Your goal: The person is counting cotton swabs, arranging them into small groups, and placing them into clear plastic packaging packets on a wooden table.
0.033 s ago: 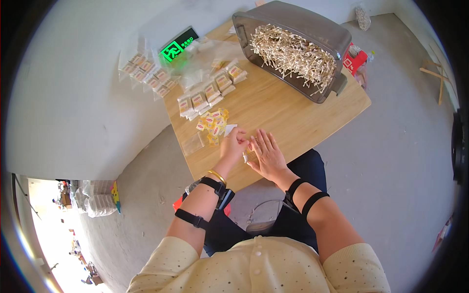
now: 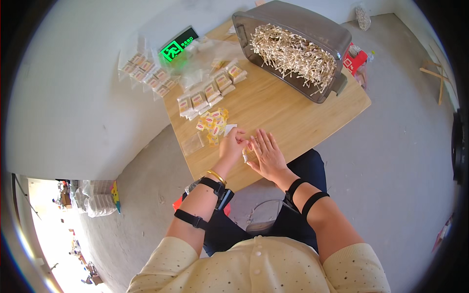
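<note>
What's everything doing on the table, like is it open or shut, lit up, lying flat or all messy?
Grey bin: tipped on its side, open toward the person
Cotton swabs: loose, heaped inside it
Exit sign: lit green
Swab packs: lined up in a row
Yellow cards: scattered in a pile
Clear bag: lying flat
Swab bundle: partly covered
Right hand: flat over the bundle
Left hand: fingers bent

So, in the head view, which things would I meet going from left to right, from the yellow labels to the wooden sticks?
Yellow labels → left hand → right hand → red object → wooden sticks.
</note>
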